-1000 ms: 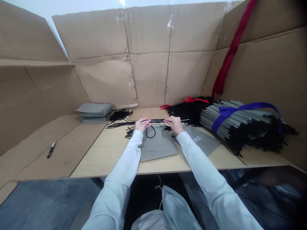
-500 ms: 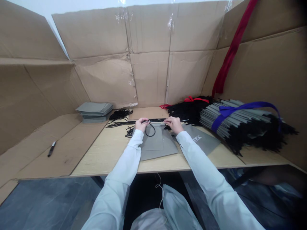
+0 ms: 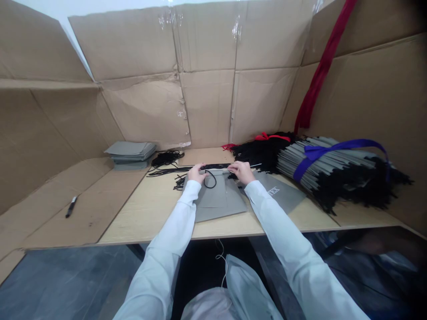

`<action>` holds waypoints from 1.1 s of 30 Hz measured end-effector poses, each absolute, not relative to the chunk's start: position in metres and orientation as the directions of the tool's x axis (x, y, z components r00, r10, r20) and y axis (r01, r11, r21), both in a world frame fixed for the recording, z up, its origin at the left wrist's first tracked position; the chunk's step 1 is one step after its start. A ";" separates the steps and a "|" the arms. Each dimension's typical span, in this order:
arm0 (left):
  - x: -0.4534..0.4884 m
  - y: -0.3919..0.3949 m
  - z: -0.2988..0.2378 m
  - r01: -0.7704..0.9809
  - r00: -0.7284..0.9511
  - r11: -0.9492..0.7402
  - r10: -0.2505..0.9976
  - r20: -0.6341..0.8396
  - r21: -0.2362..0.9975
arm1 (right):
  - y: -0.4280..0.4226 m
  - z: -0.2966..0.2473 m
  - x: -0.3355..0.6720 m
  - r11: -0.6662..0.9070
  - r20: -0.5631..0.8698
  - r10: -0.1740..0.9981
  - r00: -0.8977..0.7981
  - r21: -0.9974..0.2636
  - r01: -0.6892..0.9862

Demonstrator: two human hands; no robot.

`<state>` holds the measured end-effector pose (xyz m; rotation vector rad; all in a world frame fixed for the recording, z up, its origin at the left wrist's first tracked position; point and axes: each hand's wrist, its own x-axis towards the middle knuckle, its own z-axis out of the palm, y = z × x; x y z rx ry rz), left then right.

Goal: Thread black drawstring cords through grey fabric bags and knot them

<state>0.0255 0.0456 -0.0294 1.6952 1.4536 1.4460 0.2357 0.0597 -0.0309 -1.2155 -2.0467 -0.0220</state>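
My left hand [image 3: 196,173] and my right hand [image 3: 240,172] rest at the top edge of a flat grey paper bag [image 3: 216,202], pinching a straight black cord [image 3: 216,166] between them. A thin pale tip [image 3: 255,165] sticks out past my right hand. A small loop of black cord [image 3: 210,180] lies on the bag just below the hands. To the right, a second grey bag with white lettering [image 3: 280,195] lies partly under my right sleeve.
Loose black cords [image 3: 166,158] and a stack of grey bags [image 3: 130,155] lie at the far left of the wooden table [image 3: 147,218]. A blue-tied bundle of bags [image 3: 328,164] sits right. Cardboard walls surround the bench, and a black marker [image 3: 71,206] lies on the left.
The black loop on the bag has shrunk and drawn up toward my hands. My hands have barely moved.
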 end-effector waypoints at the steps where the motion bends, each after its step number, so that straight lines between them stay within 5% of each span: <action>1: 0.025 0.045 -0.029 0.441 -0.122 -0.327 0.901 0.416 0.836 | 0.060 -0.031 0.236 0.554 0.605 0.749 -0.271 -0.347 0.757; 7: 0.023 0.046 -0.028 0.310 -0.185 -0.326 0.901 0.393 0.893 | 0.058 -0.028 0.238 0.578 0.604 0.759 -0.242 -0.457 0.676; 12: 0.030 0.044 -0.025 -0.027 -0.156 -0.170 0.974 0.164 0.985 | 0.046 -0.017 0.230 0.587 0.549 0.785 -0.288 -0.510 0.628; 16: 0.041 0.040 -0.027 -0.197 -0.032 -0.018 0.999 0.011 0.980 | 0.035 -0.010 0.217 0.632 0.502 0.774 -0.387 -0.579 0.514; 24: 0.062 0.028 -0.033 -0.402 0.181 0.044 0.983 0.032 0.915 | 0.026 -0.003 0.204 0.473 0.312 0.761 -0.568 -0.867 0.158; 29: 0.062 0.032 -0.032 -0.234 0.181 -0.130 0.968 0.175 0.964 | 0.022 0.005 0.211 0.468 0.240 0.798 -0.553 -0.825 0.317; 33: 0.053 0.038 -0.044 0.303 0.158 -0.496 0.868 0.471 0.813 | 0.028 0.003 0.222 0.467 0.424 0.869 -0.256 -0.529 0.708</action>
